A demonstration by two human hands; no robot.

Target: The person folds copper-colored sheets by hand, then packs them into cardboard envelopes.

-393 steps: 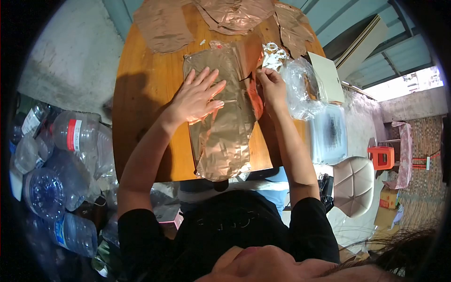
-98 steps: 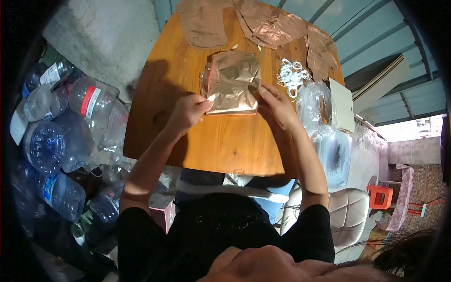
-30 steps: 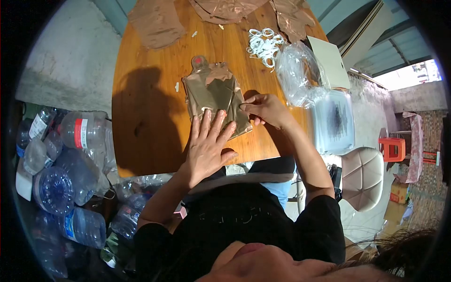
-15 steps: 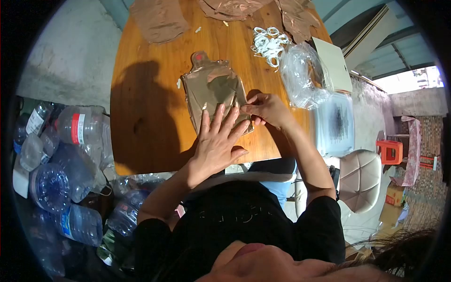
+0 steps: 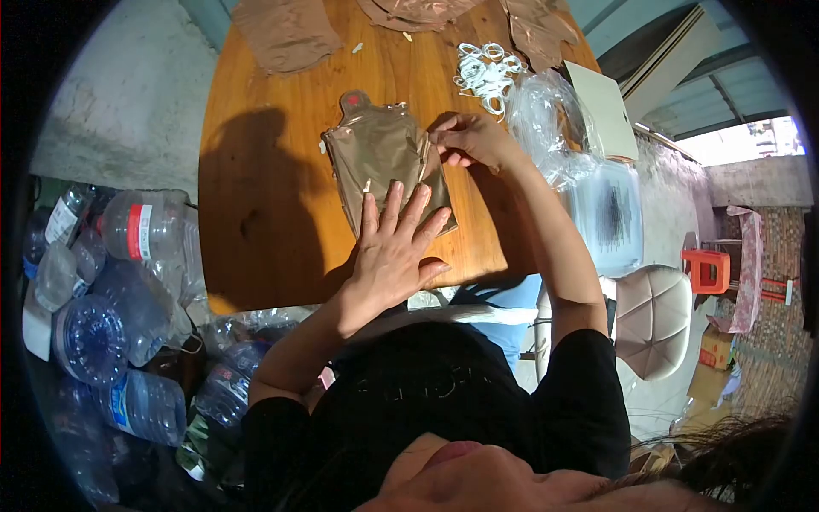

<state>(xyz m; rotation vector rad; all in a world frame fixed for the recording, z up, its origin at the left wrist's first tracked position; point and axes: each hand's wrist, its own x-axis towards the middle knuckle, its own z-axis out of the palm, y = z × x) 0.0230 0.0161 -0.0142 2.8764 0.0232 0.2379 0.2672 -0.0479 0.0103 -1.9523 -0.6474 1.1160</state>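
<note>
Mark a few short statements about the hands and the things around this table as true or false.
1. The left hand lies flat, fingers spread, on the foil pouch. True.
2. The right hand holds a bottle. False: it pinches the pouch's right edge.
3. The white loops lie on the table, beyond the right hand. True.
4. The plastic bottles stand on the table. False: they are piled on the floor to its left.

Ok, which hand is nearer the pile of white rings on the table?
Right. The right hand pinches the foil packet at its far right edge, just short of the white rings; the left hand lies flat on the packet's near end.
</note>
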